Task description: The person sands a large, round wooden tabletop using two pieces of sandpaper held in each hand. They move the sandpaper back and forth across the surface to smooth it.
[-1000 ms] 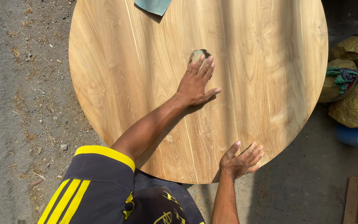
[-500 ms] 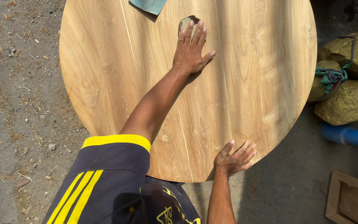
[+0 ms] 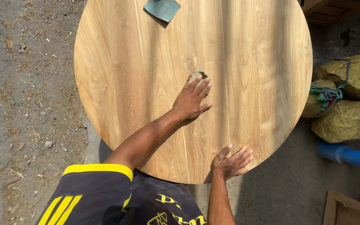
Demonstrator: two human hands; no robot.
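Observation:
A round, light wooden tabletop (image 3: 251, 66) fills the view. My left hand (image 3: 190, 102) lies flat near its middle, fingers pressing a small greenish piece of sandpaper (image 3: 196, 76) against the wood. Only the far edge of that piece shows past my fingertips. My right hand (image 3: 232, 163) rests palm down on the near rim of the tabletop, fingers spread, holding nothing. A second, blue-green sheet of sandpaper (image 3: 162, 8) lies loose at the far edge of the top.
Gravelly ground with straw bits (image 3: 26, 104) lies to the left. On the right are lumpy yellow-green sacks (image 3: 348, 121) tied with green cord, a blue pipe (image 3: 346, 155), and a wooden frame corner (image 3: 348, 210).
My left hand pushed the sandpaper piece away across the wood, then drew it back toward me to the middle. My right hand stayed on the near rim.

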